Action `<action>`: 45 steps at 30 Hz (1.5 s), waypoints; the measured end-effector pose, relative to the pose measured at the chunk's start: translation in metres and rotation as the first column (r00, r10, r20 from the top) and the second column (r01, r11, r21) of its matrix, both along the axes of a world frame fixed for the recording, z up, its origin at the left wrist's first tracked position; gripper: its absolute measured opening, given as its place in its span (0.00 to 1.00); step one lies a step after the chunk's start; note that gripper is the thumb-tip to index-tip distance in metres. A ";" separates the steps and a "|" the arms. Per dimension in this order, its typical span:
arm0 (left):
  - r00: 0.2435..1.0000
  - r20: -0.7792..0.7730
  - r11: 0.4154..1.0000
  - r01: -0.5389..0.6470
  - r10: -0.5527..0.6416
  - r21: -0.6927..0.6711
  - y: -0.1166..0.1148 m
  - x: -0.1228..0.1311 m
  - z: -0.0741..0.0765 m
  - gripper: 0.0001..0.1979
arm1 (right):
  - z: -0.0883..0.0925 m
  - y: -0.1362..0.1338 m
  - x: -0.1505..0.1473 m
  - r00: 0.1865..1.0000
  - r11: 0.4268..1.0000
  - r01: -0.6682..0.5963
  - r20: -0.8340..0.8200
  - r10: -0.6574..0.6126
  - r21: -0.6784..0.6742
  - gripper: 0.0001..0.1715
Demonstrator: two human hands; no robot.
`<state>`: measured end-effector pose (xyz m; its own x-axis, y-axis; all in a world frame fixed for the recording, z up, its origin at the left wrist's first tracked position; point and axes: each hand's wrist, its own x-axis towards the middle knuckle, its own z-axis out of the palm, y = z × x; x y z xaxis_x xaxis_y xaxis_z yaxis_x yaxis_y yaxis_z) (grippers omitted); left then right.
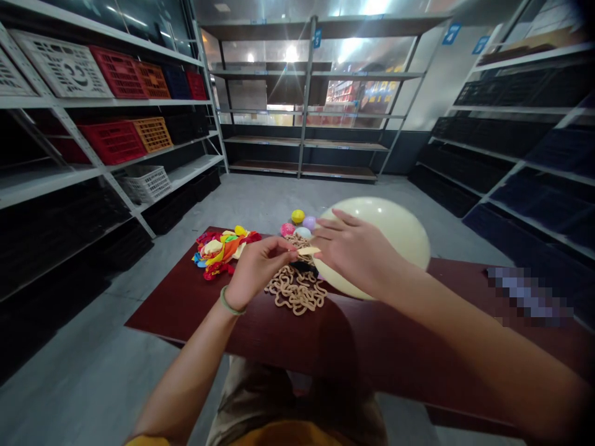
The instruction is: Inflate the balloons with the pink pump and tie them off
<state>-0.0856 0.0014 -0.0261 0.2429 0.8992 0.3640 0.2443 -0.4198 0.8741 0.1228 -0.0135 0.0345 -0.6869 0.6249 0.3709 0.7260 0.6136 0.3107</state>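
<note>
A large pale cream inflated balloon (404, 229) is between my hands, over the tabletop, with its neck pointing left. My left hand (255, 266), with a green band at the wrist, pinches the tip of the stretched neck between thumb and fingers. Against the balloon's left side lies my right hand (351, 251), its fingers around the base of the neck and its thumb hidden. Below the neck is a heap of beige squiggly cords (297, 294). Several small coloured balls (298, 216) sit behind it.
Several limp coloured balloons (223, 248) lie piled at the left of the dark red table (195, 316). A blurred-out item (530, 294) is at the right. Shelves with crates (114, 141) stand left, and a metal rack (307, 111) stands behind.
</note>
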 end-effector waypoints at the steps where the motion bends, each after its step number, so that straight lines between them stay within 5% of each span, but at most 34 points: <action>1: 0.999 0.033 1.000 -0.024 0.024 0.004 0.002 0.003 -0.001 0.11 | 0.003 0.000 -0.003 1.000 0.998 -0.023 0.020 0.022 0.052 0.14; 6: 0.960 0.227 0.987 -0.161 0.163 -0.032 0.019 0.000 -0.013 0.12 | -0.006 0.004 -0.003 0.995 0.974 -0.099 -0.006 0.103 0.203 0.25; 10: 0.891 0.385 0.970 -0.210 0.241 -0.120 0.035 -0.014 -0.031 0.15 | -0.056 0.021 0.016 0.987 0.976 -0.093 -0.108 0.116 0.197 0.20; 13: 0.808 0.503 0.952 -0.259 0.307 -0.165 0.045 -0.022 -0.045 0.16 | -0.103 0.043 0.025 0.975 0.998 0.019 -0.219 -0.032 -0.059 0.17; 17: 0.682 0.617 0.917 -0.341 0.393 -0.207 0.050 -0.032 -0.053 0.17 | -0.150 0.075 0.022 0.956 0.978 0.079 -0.263 -0.129 -0.194 0.14; 25: 0.651 0.647 0.917 -0.324 0.396 -0.234 0.042 -0.043 -0.047 0.17 | -0.185 0.109 -0.008 0.862 0.882 0.213 -0.344 -0.373 -0.421 0.13; 32: 0.634 0.691 0.936 -0.276 0.348 -0.218 0.043 -0.040 -0.053 0.15 | -0.174 0.110 -0.003 0.770 0.817 0.183 -0.437 -0.465 -0.547 0.07; 38: 0.673 0.680 0.957 -0.209 0.291 -0.202 0.047 -0.028 -0.055 0.13 | -0.127 0.091 0.024 0.736 0.825 -0.004 -0.560 -0.381 -0.566 0.12; 45: 0.730 0.648 0.974 -0.124 0.218 -0.189 0.049 -0.004 -0.052 0.15 | -0.065 0.057 0.048 0.739 0.838 -0.073 -0.593 -0.319 -0.541 0.12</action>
<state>-0.0899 0.0504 -0.0777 -0.1784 0.9500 0.2564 -0.3574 -0.3053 0.8827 0.1707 0.0439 -0.0307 -0.3048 0.9071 0.2902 0.6996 0.4200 -0.5781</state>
